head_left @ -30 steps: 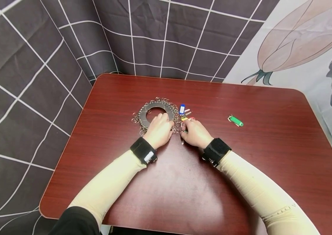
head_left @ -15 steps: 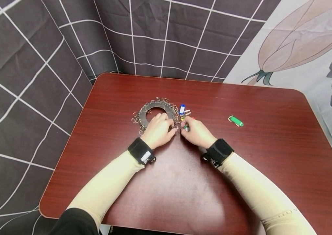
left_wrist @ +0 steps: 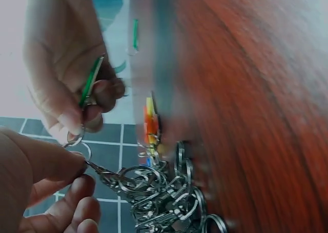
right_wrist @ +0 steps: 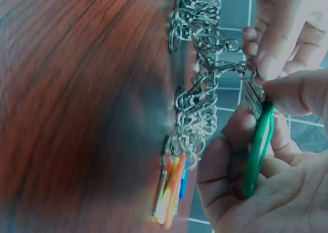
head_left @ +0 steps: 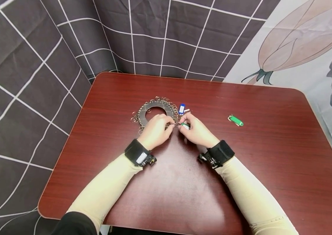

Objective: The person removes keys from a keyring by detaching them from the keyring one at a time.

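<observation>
A flat grey metal hoop (head_left: 143, 115) lies on the table, its edge hung with many small clasps and split rings (right_wrist: 202, 43). Just over its right side my left hand (head_left: 156, 130) pinches one of those split rings (left_wrist: 87, 150) between thumb and forefinger, lifting it with its clasp. My right hand (head_left: 196, 131) holds a green key tag (right_wrist: 260, 148) with a key, thumb and finger at the tag's small ring (left_wrist: 77, 139). The two rings meet at the fingertips. Blue (head_left: 181, 108), orange (right_wrist: 176, 192) and yellow tags with keys hang from the hoop's right edge.
Another green key tag (head_left: 237, 121) lies on the reddish-brown table (head_left: 183, 195) to the right. Dark grid-patterned cloth (head_left: 148, 49) hangs behind and at the left, and a flower-print cloth (head_left: 301, 42) at the back right.
Both hands have drawn together and the fingertips now meet beside the hoop. The left hand has taken a split ring. The green tag in the right hand has come into clearer view.
</observation>
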{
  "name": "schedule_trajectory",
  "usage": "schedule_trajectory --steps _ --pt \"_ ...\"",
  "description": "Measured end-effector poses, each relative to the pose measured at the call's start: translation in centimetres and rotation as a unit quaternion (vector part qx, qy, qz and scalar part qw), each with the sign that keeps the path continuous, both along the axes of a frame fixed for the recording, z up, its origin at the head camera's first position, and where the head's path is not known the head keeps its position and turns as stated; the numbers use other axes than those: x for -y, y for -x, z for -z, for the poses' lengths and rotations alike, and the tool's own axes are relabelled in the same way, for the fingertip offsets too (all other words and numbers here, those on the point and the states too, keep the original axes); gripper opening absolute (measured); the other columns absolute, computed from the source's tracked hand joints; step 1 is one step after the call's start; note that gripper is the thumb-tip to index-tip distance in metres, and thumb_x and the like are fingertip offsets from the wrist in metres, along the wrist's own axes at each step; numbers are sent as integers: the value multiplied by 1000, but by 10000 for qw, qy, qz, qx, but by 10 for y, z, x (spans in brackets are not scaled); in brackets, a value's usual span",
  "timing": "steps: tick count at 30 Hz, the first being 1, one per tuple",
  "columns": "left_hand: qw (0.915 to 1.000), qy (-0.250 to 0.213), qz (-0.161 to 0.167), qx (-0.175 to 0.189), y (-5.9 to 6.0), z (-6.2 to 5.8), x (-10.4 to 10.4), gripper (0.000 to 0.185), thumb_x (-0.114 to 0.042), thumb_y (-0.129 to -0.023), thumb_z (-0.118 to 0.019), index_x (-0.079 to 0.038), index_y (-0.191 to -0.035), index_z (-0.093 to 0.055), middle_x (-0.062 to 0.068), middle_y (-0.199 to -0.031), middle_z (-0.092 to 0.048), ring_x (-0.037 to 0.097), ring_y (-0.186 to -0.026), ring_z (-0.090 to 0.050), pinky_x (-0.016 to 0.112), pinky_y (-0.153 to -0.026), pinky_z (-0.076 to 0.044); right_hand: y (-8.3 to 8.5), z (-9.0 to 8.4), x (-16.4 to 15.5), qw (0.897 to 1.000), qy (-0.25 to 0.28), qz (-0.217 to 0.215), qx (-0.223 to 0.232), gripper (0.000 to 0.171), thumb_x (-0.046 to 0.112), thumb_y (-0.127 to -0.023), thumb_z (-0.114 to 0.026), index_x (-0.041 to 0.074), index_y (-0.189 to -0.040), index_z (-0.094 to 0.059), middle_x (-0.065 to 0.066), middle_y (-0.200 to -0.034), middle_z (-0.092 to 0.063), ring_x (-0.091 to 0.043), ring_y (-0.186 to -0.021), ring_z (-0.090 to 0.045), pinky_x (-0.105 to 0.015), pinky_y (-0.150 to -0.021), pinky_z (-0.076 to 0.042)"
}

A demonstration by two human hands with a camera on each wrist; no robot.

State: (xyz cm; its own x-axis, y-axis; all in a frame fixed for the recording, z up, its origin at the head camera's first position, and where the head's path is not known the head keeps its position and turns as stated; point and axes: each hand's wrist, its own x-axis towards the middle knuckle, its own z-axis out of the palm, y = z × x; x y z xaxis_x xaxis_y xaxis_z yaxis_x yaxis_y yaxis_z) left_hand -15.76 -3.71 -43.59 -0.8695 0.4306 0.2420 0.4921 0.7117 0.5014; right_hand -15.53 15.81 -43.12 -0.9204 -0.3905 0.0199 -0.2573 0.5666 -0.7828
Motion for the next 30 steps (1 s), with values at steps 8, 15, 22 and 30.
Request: schedule_trajectory --steps 8,15,22,30 --pt "9992 -342 -118 173 -2 -2 4 11 -16 -95 -59 -13 -99 -68 -1 -89 -65 15 -82 -56 31 -76 -45 -3 6 5 9994 -16 -179 -311 26 13 -90 -67 6 -104 -45 -11 -86 -52 -17 -70 -48 -29 -62 -40" --pt "9989 -419 -137 131 -1 -3 4 10 -14 -94 -59 -14 -99 -68 -1 -88 -65 13 -80 -57 30 -73 -46 -4 4 6 9989 -176 -103 -422 27 16 -91 -68 8 -106 -48 -7 -90 -54 -18 -77 -49 -32 -69 -40" --pt "9983 -532 -136 192 1 -1 5 11 -13 -93 -59 -13 -99 -68 0 -90 -66 12 -82 -60 30 -76 -48 -3 4 5 9996 6 -277 -46 21 16 -94 -63 8 -109 -49 -6 -86 -62 -17 -71 -60 -31 -64 -48" --pt "9979 -572 -178 237 0 -2 5 12 -12 -93 -58 -11 -100 -68 1 -92 -68 12 -82 -64 29 -76 -50 -3 5 4 9967 -409 -365 -592 14 14 -98 -56 7 -110 -51 -4 -89 -61 -15 -75 -57 -33 -69 -46"
